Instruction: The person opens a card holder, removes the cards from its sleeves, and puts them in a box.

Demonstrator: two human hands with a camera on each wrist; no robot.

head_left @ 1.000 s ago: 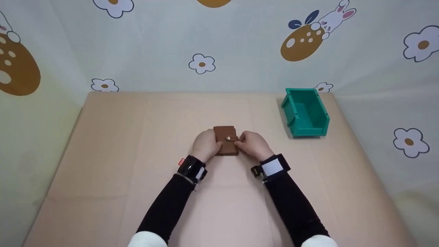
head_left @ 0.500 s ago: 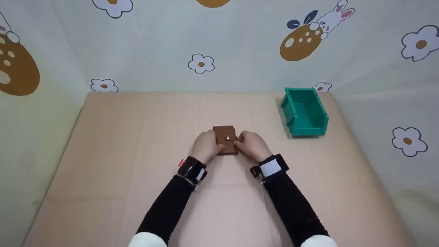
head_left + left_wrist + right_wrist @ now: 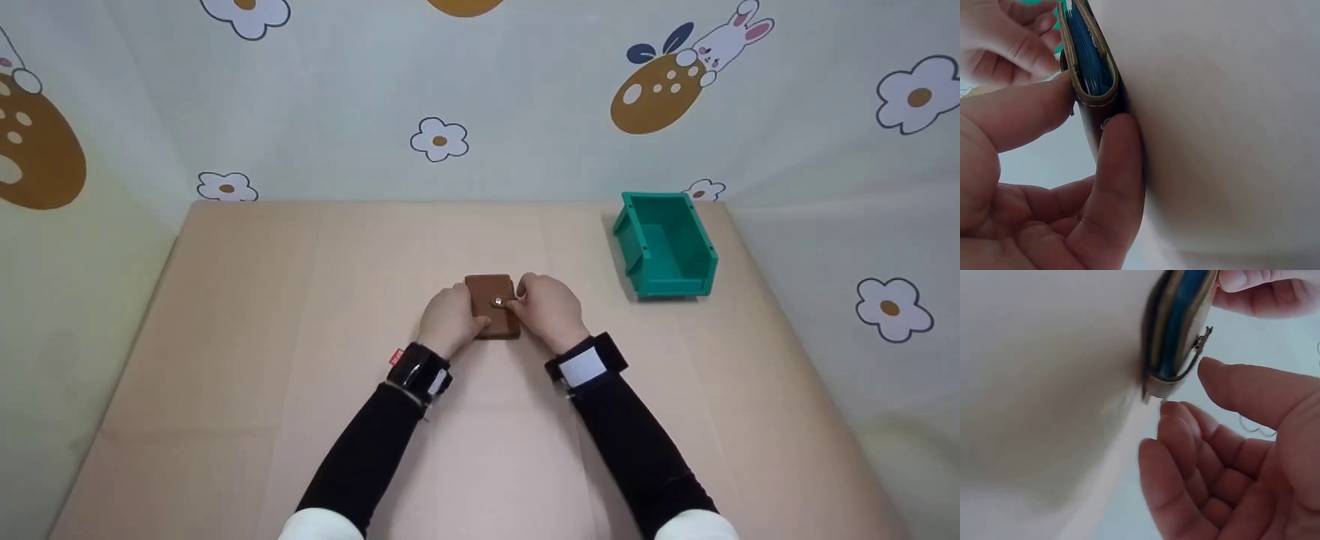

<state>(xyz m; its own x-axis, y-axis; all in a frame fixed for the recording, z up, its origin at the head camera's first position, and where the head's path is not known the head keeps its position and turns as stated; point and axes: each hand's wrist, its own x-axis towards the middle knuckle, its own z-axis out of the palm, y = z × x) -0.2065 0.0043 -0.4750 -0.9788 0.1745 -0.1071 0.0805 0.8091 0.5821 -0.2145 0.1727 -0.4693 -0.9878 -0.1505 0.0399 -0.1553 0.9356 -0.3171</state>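
Note:
A brown leather card holder [image 3: 487, 287] lies at the middle of the table, its strap fastened across the right edge with a metal snap [image 3: 498, 302]. My left hand [image 3: 448, 321] grips its left side, thumb on the cover and a finger at the spine in the left wrist view. Blue inner sleeves [image 3: 1086, 53] show between the covers. At the right edge, my right hand [image 3: 553, 311] has its thumb on the strap [image 3: 1190, 364] in the head view and its fingers curled by the strap's bend. The right thumb covers part of the strap.
A green plastic bin [image 3: 675, 288] stands at the back right of the table [image 3: 337, 255], which has a light peach cover. Behind and on both sides hang pale curtains [image 3: 337, 97] printed with flowers and rabbits.
My right hand has shifted slightly up and left, its thumb moving from beside the strap's end onto the strap. The left hand and the card holder stay in place.

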